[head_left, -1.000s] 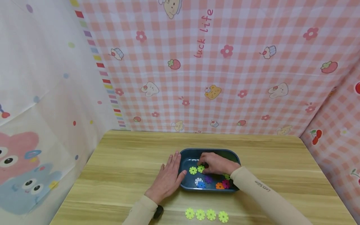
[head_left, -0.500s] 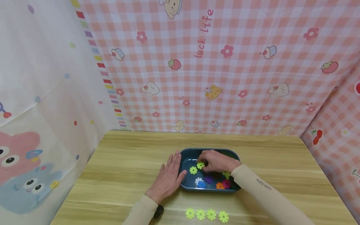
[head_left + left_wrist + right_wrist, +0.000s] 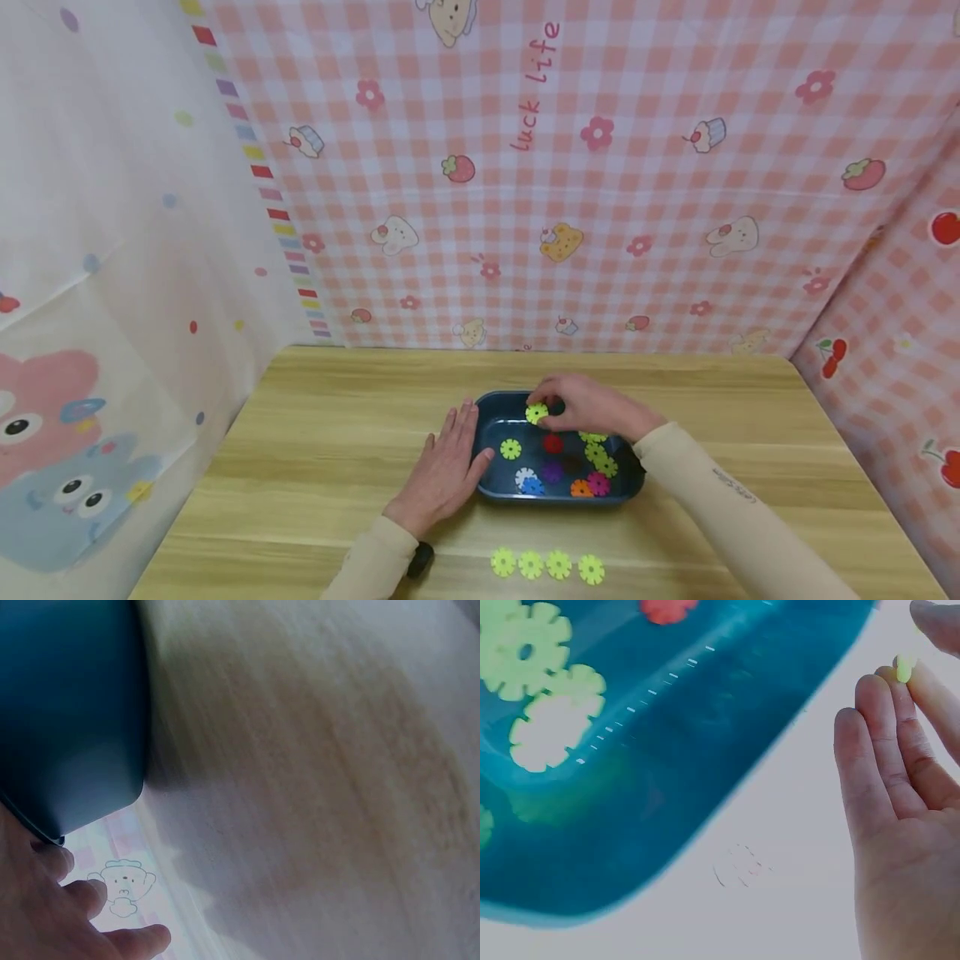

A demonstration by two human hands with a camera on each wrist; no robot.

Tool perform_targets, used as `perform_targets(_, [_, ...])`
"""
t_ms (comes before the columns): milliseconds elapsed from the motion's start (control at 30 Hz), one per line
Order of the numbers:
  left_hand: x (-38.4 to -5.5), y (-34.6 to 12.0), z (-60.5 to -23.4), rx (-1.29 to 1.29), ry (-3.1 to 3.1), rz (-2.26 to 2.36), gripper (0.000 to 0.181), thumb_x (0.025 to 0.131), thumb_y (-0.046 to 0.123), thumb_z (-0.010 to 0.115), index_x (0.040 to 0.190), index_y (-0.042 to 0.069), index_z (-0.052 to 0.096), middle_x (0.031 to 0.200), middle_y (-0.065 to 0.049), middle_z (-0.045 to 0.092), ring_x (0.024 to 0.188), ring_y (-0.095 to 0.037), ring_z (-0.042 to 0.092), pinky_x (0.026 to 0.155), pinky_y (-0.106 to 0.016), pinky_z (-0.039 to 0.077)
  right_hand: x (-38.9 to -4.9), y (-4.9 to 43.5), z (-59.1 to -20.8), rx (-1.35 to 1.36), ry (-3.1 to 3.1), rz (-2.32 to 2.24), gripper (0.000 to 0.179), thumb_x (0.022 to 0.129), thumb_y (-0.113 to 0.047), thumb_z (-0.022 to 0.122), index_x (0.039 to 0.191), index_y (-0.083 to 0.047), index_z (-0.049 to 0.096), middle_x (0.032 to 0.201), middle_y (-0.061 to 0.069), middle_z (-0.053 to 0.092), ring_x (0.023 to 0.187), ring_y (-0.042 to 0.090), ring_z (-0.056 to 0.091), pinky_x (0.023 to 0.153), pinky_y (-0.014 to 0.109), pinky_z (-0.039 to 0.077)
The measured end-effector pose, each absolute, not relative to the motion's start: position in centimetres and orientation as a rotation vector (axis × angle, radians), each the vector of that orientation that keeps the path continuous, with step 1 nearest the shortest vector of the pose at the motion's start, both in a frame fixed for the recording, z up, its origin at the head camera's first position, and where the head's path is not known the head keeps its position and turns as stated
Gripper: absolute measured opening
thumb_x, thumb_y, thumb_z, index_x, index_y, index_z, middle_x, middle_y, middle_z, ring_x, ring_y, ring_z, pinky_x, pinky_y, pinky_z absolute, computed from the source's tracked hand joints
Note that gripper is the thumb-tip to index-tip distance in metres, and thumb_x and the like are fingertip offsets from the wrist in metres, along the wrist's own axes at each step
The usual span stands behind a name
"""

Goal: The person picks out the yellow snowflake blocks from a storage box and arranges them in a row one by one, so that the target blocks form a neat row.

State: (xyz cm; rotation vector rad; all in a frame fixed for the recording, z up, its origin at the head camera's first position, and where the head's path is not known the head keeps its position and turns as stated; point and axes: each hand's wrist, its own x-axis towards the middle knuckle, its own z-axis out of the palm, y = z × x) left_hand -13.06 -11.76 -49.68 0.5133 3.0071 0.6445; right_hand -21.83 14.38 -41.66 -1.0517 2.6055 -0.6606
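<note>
The right hand pinches a yellow-green disc between thumb and fingertips, raised near the far edge of the dark blue tray and apart from the other discs. The right wrist view shows the held disc edge-on. The left hand grips nothing; its fingers lie extended along the tray's left end, touching the rim, with the thumb reaching over it.

Inside, a lone yellow-green disc sits towards the left end, with floor around it. A red disc lies near the middle, a purple disc nearer the front. White and blue discs overlap by the near wall; orange and magenta discs and a yellow-green cluster crowd the right.

A strip of wooden table separates the tray's near edge from a row of four yellow-green discs. Tabletop stretches away on both sides and behind, up to the checked cloth, which reads "luck life" sideways. Lettering on the right sleeve is too small to read.
</note>
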Motion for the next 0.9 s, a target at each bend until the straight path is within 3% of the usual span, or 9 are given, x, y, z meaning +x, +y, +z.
perform_targets(367, [-13.1,-11.8,-49.7,0.513,3.018,0.645,0.074,0.111,0.05,0.035,0.164,0.001,0.02,0.173,-0.013,0.013,0.157,-0.037,0.017,0.118,-0.066,0.027,-19.5,16.7,-39.5,-1.001,2.694,-0.843,0.04,0.096,-0.034,0.076,0.129,-0.012,0.072,0.122,0.001,0.067,0.108,0.025,0.066,0.094,0.048,0.056])
perform_targets(900, [-13.1,-11.7,-49.8,0.512,3.021,0.637,0.075,0.111,0.052,0.034,0.165,0.003,0.018,0.173,-0.011,0.011,0.157,-0.035,0.016,0.118,-0.065,0.027,-15.8,19.5,-41.1,-1.063,2.854,-0.941,0.033,0.094,-0.031,0.078,0.123,-0.016,0.074,0.113,-0.008,0.067,0.099,0.012,0.063,0.085,0.04,0.057])
